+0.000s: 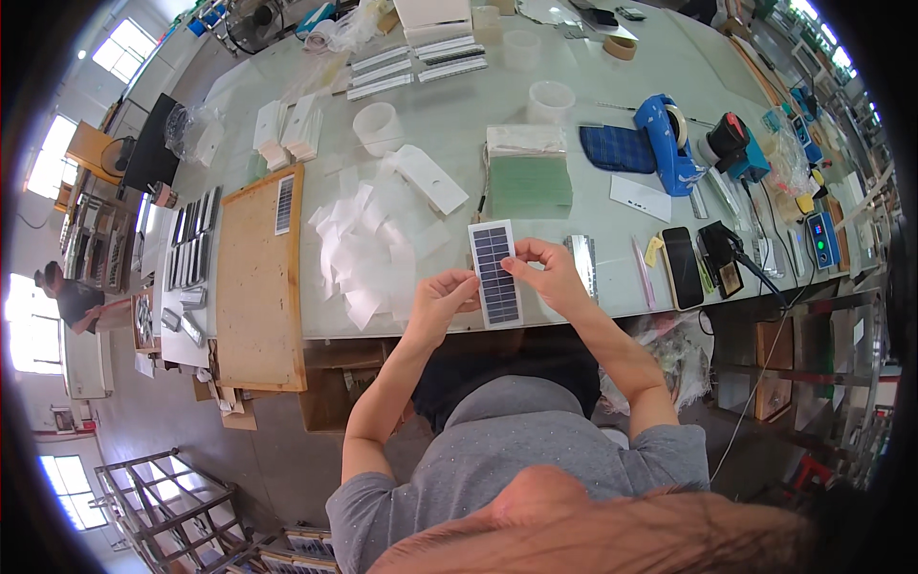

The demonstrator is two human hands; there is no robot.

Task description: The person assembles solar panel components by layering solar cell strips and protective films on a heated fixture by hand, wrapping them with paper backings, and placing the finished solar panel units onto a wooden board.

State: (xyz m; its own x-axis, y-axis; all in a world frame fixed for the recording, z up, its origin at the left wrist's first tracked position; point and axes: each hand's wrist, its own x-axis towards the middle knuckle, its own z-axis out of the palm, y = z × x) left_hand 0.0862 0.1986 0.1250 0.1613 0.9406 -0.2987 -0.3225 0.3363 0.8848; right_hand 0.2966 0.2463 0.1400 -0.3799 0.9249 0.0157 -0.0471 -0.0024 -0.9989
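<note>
A small solar panel (496, 277), dark cells in a white border, is held upright between my two hands at the table's near edge. My left hand (448, 298) is closed by its left side, thumb and fingers pinched close to the border. On the other side, my right hand (547, 275) grips the right edge, its thumb resting on the dark cells. Just beyond the panel stands a stack of green sheets (530, 186) with a clear wrapping on top. A heap of white paper pieces (359, 251) lies to the left, beside a white stack of strips (430, 179).
A wooden board (256, 287) with another small panel (285, 205) on it lies at left. To the right are a blue tape dispenser (666, 143), a phone (681, 268) and a soldering-station-like blue box (820, 240) with cables. Plastic cups (378, 128) stand farther back.
</note>
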